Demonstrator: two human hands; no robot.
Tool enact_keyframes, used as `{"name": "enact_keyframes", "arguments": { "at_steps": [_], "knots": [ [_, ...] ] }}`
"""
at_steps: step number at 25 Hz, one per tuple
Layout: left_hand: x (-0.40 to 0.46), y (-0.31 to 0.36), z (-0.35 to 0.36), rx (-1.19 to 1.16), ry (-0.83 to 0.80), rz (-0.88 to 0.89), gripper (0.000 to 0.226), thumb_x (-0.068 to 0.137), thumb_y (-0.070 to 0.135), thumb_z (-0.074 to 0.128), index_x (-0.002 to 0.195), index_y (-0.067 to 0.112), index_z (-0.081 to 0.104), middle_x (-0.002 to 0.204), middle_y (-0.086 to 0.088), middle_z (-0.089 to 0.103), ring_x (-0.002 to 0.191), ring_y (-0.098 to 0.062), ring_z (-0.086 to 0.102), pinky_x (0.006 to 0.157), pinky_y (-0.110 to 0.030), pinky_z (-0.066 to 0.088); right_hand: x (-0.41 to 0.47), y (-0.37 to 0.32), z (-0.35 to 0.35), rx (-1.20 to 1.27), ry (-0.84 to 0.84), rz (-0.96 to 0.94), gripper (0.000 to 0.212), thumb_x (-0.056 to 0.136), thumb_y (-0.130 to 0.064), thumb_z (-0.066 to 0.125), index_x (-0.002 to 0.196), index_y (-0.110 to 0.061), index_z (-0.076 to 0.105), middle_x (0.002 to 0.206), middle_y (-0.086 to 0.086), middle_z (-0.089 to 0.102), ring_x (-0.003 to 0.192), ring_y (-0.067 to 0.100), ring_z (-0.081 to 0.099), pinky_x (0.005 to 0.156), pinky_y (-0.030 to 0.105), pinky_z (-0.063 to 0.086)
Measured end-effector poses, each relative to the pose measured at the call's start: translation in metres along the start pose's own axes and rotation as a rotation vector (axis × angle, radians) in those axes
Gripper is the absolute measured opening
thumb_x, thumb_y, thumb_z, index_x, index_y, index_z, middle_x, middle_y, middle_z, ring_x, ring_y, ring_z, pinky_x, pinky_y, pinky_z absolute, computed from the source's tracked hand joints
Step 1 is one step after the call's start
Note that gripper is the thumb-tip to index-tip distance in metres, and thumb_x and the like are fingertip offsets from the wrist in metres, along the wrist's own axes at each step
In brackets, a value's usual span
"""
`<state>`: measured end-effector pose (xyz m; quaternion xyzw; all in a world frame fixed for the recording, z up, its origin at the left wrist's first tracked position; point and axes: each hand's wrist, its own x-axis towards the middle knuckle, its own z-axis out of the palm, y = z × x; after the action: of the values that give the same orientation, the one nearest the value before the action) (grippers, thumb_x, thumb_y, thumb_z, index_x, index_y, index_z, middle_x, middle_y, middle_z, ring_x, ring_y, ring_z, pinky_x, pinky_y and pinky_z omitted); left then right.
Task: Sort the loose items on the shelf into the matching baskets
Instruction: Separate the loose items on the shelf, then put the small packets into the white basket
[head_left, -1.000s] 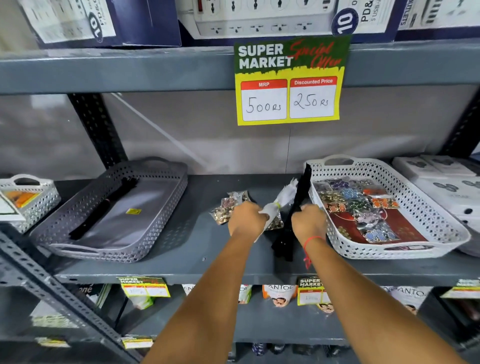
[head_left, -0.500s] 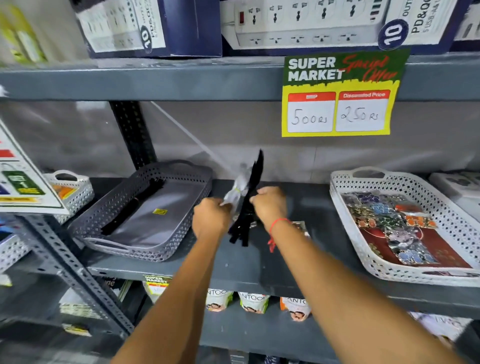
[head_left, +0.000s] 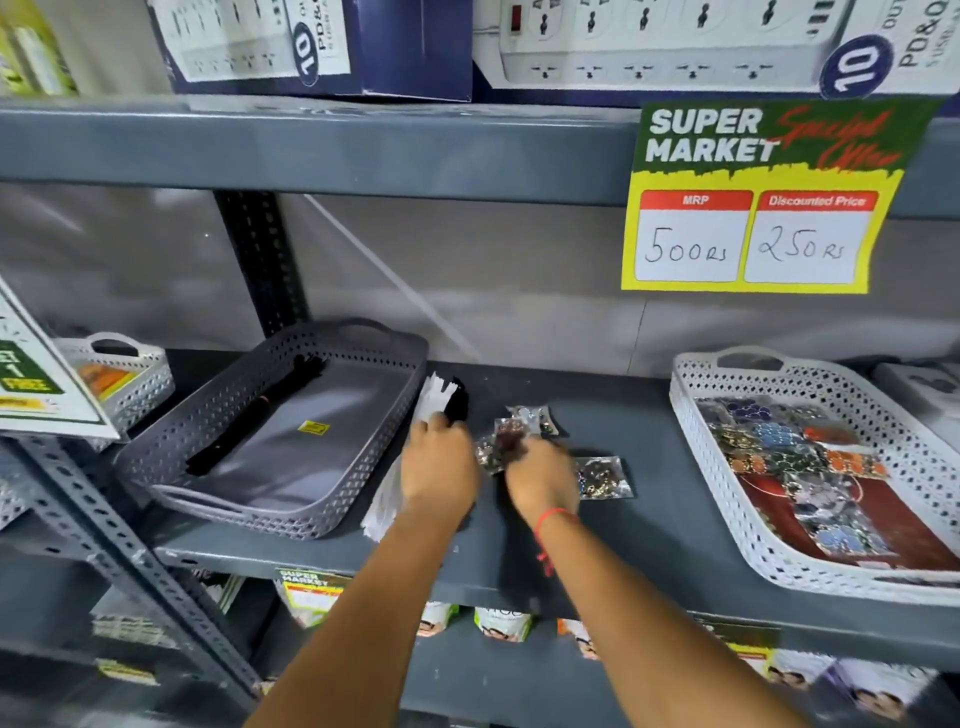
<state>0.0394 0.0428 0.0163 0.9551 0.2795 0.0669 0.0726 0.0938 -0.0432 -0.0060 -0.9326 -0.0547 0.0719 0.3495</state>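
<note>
My left hand (head_left: 439, 465) is closed on a bundle of white and black strips (head_left: 442, 399), held just right of the grey basket (head_left: 332, 522). That basket holds one long black bundle (head_left: 260, 415). My right hand (head_left: 543, 480) is down on the shelf with its fingers curled on a loose jewellery packet (head_left: 511, 431). Another packet (head_left: 605, 475) lies beside that hand. The white basket (head_left: 693, 431) at the right holds several jewellery packets (head_left: 810, 457).
A small white basket (head_left: 130, 369) sits at far left behind a hanging offer card (head_left: 31, 384). A yellow price sign (head_left: 753, 208) hangs from the upper shelf, which carries power-strip boxes (head_left: 649, 41). A slanted steel brace (head_left: 104, 525) crosses the front left. White boxes (head_left: 924, 384) stand at far right.
The bundle has come down from upright in both hands to the left hand alone, beside the grey basket. My right hand has let go and dropped onto the loose packets.
</note>
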Motion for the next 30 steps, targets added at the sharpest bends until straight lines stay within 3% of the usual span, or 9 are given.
{"name": "enact_keyframes", "arguments": {
  "at_steps": [4, 8, 12, 14, 16, 18, 22, 27, 30],
  "knots": [
    [0.035, 0.032, 0.029, -0.342, -0.228, -0.06, 0.042, 0.089, 0.004, 0.043, 0.131, -0.001, 0.048, 0.134, -0.022, 0.054, 0.122, -0.037, 0.053, 0.1, -0.04, 0.044, 0.033, 0.052, -0.035, -0.229, 0.11, 0.217, 0.049, 0.088, -0.03, 0.054, 0.132, -0.01, 0.049, 0.142, 0.012, 0.04, 0.132, 0.032, 0.035, 0.105, 0.043, 0.036],
    [0.067, 0.018, 0.05, -0.247, -0.328, -0.101, 0.063, 0.089, 0.018, 0.046, 0.148, 0.009, 0.025, 0.144, -0.018, 0.044, 0.131, -0.036, 0.044, 0.11, -0.041, 0.037, 0.054, 0.069, -0.038, -0.136, 0.013, 0.274, 0.057, 0.082, -0.03, 0.063, 0.133, -0.01, 0.047, 0.142, 0.011, 0.045, 0.131, 0.031, 0.043, 0.106, 0.041, 0.038],
    [0.072, 0.018, 0.051, -0.533, -0.37, -0.125, 0.036, 0.078, 0.01, 0.066, 0.111, -0.003, 0.064, 0.112, -0.025, 0.068, 0.109, -0.034, 0.065, 0.09, -0.041, 0.052, 0.069, 0.087, -0.046, 0.126, -0.079, 0.348, 0.045, 0.073, -0.01, 0.072, 0.116, 0.002, 0.062, 0.122, 0.013, 0.066, 0.112, 0.027, 0.063, 0.091, 0.032, 0.05],
    [0.063, 0.024, 0.046, -0.734, -0.436, -0.248, 0.01, 0.078, 0.0, 0.064, 0.085, -0.007, 0.067, 0.073, -0.016, 0.077, 0.071, -0.017, 0.075, 0.06, -0.025, 0.057, 0.069, 0.091, -0.058, 0.301, -0.102, 0.358, 0.018, 0.074, 0.0, 0.071, 0.091, 0.005, 0.066, 0.099, 0.015, 0.063, 0.097, 0.027, 0.064, 0.077, 0.03, 0.047],
    [0.048, 0.032, 0.038, -0.821, -0.592, -0.371, 0.026, 0.082, 0.002, 0.061, 0.058, 0.007, 0.053, 0.026, 0.004, 0.053, 0.022, -0.001, 0.047, 0.03, -0.006, 0.029, 0.063, 0.092, -0.076, 0.519, -0.152, 0.379, 0.021, 0.074, 0.009, 0.067, 0.064, -0.005, 0.055, 0.082, 0.014, 0.058, 0.069, 0.023, 0.056, 0.062, 0.027, 0.041],
    [0.031, 0.038, 0.034, -0.868, -0.727, -0.406, 0.034, 0.086, 0.008, 0.059, 0.054, 0.013, 0.048, 0.02, 0.007, 0.044, 0.016, 0.002, 0.038, 0.029, -0.006, 0.016, 0.052, 0.09, -0.099, 0.621, -0.232, 0.336, 0.032, 0.078, 0.011, 0.063, 0.061, -0.01, 0.047, 0.066, 0.007, 0.052, 0.059, 0.014, 0.047, 0.055, 0.023, 0.034],
    [-0.001, 0.042, 0.031, -0.918, -0.929, -0.377, 0.029, 0.09, 0.01, 0.055, 0.061, 0.015, 0.054, 0.028, 0.008, 0.052, 0.024, 0.004, 0.049, 0.029, -0.008, 0.019, 0.034, 0.096, -0.126, 0.54, -0.284, 0.265, 0.021, 0.079, 0.011, 0.061, 0.087, -0.008, 0.057, 0.07, 0.005, 0.052, 0.067, 0.014, 0.049, 0.056, 0.022, 0.033],
    [-0.023, 0.049, 0.029, -0.71, -0.948, -0.268, 0.025, 0.09, 0.004, 0.052, 0.067, 0.008, 0.057, 0.031, 0.004, 0.059, 0.025, 0.0, 0.054, 0.025, -0.007, 0.021, 0.025, 0.117, -0.115, 0.007, -0.355, 0.203, 0.05, 0.078, 0.006, 0.063, 0.127, 0.003, 0.051, 0.098, 0.01, 0.049, 0.084, 0.018, 0.048, 0.049, 0.019, 0.028],
    [-0.023, 0.051, 0.026, -0.597, -0.982, -0.21, 0.024, 0.09, 0.006, 0.052, 0.066, 0.008, 0.057, 0.032, 0.004, 0.061, 0.027, 0.0, 0.055, 0.025, -0.007, 0.021, 0.026, 0.117, -0.113, -0.205, -0.312, 0.123, 0.055, 0.079, 0.0, 0.061, 0.131, 0.0, 0.044, 0.118, 0.015, 0.057, 0.107, 0.025, 0.057, 0.067, 0.024, 0.044]
  ]
}}
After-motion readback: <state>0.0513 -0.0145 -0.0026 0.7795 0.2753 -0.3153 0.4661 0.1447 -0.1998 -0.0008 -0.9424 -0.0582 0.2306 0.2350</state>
